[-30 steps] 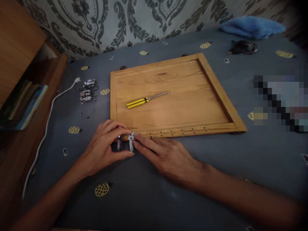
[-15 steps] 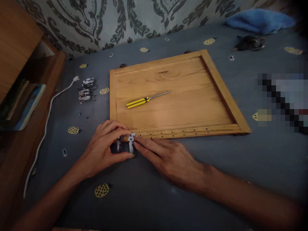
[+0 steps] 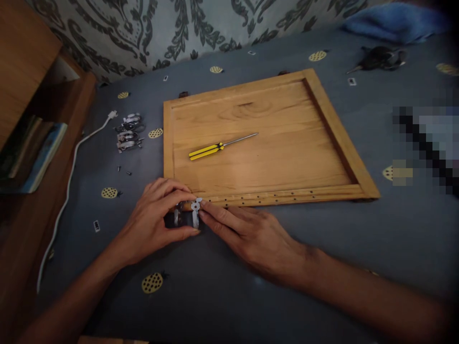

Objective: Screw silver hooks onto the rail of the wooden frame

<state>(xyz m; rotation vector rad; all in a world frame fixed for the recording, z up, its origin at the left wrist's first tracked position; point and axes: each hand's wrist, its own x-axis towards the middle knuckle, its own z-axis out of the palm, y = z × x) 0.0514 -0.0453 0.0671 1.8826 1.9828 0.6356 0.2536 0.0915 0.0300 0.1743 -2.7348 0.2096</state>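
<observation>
A wooden panel with a raised frame (image 3: 333, 129) lies flat, several small dark holes along its near edge. At its near left corner my left hand (image 3: 158, 220) is closed around a silvery metal hinge (image 3: 195, 212), thumb below and fingers above. My right hand (image 3: 254, 234) presses its fingertips together against the hinge's right side, along the panel's near edge. Part of the hinge is hidden by the left fingers. A yellow and black screwdriver (image 3: 211, 150) rests on the panel, its tip pointing right.
More metal hinges (image 3: 129, 133) lie left of the panel, with two small screws (image 3: 124, 170) nearby. A white cable (image 3: 77, 153) runs beside a wooden shelf with books (image 3: 43, 153). At the back right are a dark tool (image 3: 378, 59) and a blue cloth (image 3: 398, 23).
The view has shifted slightly, so the panel and far right things appear a little displaced. Both hands keep their hold at the hinge.
</observation>
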